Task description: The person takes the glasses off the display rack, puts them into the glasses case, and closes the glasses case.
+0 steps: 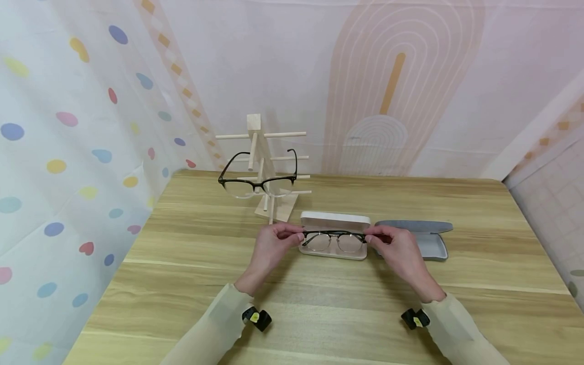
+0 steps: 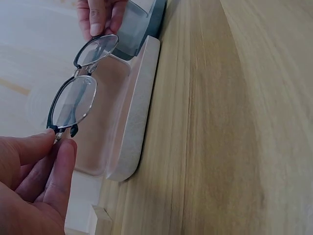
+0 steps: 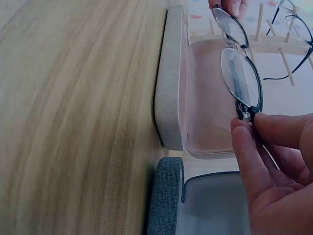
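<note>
Both my hands (image 1: pixel 272 247), fingers nearly closed, pinch the black-topped, metal-rimmed eyeglasses (image 1: pixel 335 233) by both ends, over the open white, pink-lined case (image 1: pixel 335 217).

No readable text (or numbers).

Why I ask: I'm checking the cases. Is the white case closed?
No, the white case lies open, its lid raised behind the glasses held by the left hand and right hand.
</note>
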A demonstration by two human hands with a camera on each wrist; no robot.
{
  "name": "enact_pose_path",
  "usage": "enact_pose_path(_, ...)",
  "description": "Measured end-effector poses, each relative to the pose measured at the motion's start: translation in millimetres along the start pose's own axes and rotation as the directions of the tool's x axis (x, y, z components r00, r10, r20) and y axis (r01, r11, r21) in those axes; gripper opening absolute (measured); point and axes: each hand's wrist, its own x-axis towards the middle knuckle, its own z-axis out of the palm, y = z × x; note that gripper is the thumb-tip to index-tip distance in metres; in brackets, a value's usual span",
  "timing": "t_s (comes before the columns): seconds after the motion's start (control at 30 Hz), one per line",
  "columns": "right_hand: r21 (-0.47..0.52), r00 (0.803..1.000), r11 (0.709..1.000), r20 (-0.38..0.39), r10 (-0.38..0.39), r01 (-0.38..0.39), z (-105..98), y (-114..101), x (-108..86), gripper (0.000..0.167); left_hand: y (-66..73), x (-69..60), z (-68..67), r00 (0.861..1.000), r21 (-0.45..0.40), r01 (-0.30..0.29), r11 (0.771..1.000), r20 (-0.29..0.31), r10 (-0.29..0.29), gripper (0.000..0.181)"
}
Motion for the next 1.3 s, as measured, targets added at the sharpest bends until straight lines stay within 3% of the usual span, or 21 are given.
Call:
enact_pose_path(0.37,-0.046,1.0,0.999,0.03,0.01,-0.008,4.3,7.4,3.5,0.01,-6.1,5.1,-0.7,0.999,0.101,0.037,0.994,0.011,-0.039,0.007)
enact_pose_path(0.83,-0.09,1.0,0.996,-0.005,-0.018,0.017,17.3,6.3,6.2,0.01,-11.6,16.4,-2.6,0.998,0.206,0.038,0.978,0.032,-0.046,0.006)
enact_pose_path(1.13,-0.112,1.0,0.994,-0.007,0.013,-0.013,20.0,9.0,7.9,0.01,-14.1,21.3,3.4,0.999,0.243,-0.009,0.97,0.047,-0.002,0.006)
enact_pose_path(1.3,-0.133,1.0,0.991,-0.016,0.003,-0.005,21.8,11.2,8.0,0.009,-15.5,20.5,6.8,0.998,0.242,-0.059,0.968,0.034,0.052,0.005)
